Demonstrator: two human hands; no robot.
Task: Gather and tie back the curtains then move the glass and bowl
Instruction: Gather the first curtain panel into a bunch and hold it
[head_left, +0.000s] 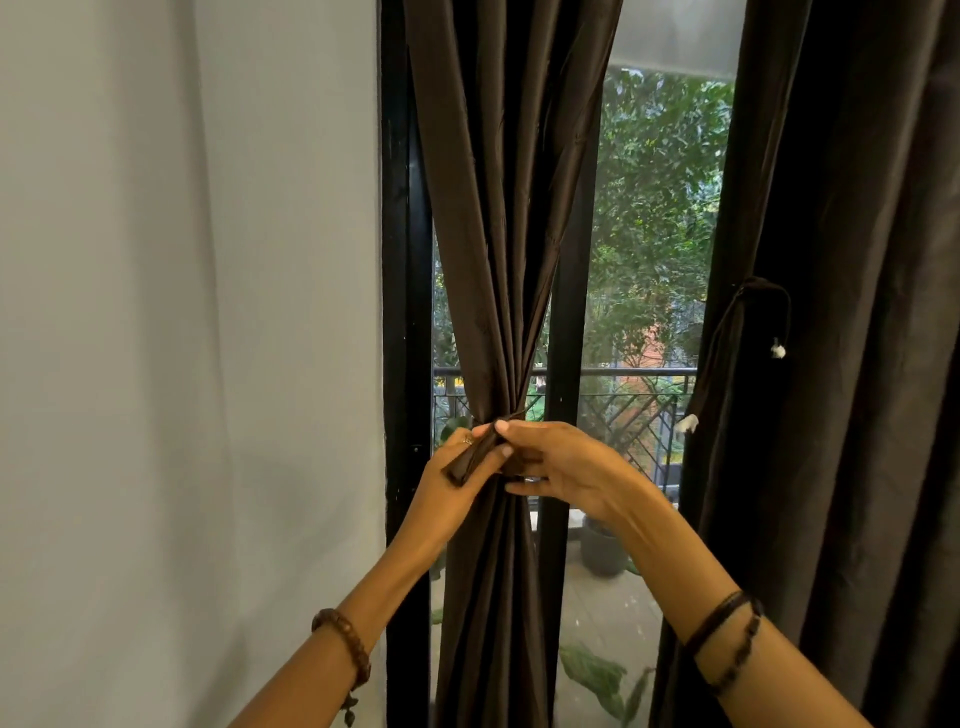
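Two forearms rise from the bottom of the frame, the left from lower left wearing a beaded bracelet (345, 642), the right from lower right wearing dark cord bands (724, 636). They meet at centre, just below mid-height.

The left hand (449, 486) curls round the near side of the left curtain (498, 208) at its narrowest point, with a ring showing on one finger. A brown tie strap (474, 457) lies slanted across that hand, its long axis running from lower left up to upper right, the free end pointing down-left. The right hand (563, 465) pinches the strap's upper end between thumb and fingers, right against the gathered fabric; the remaining fingers are loosely bent below.

The left curtain hangs with its long axis vertical, wide at the top of the frame, squeezed to a tight waist at the hands, then falling in close pleats to the bottom edge.

On the right side of the frame the right curtain (841, 312) hangs straight, with a cord (769, 291) looped at its inner edge and white ends dangling.

Farther back, a black window frame (402, 260) stands beside a pale wall (182, 312) filling the left. Through the glass are a balcony railing (634, 410), a grey pot (602, 551) and green trees (660, 197).
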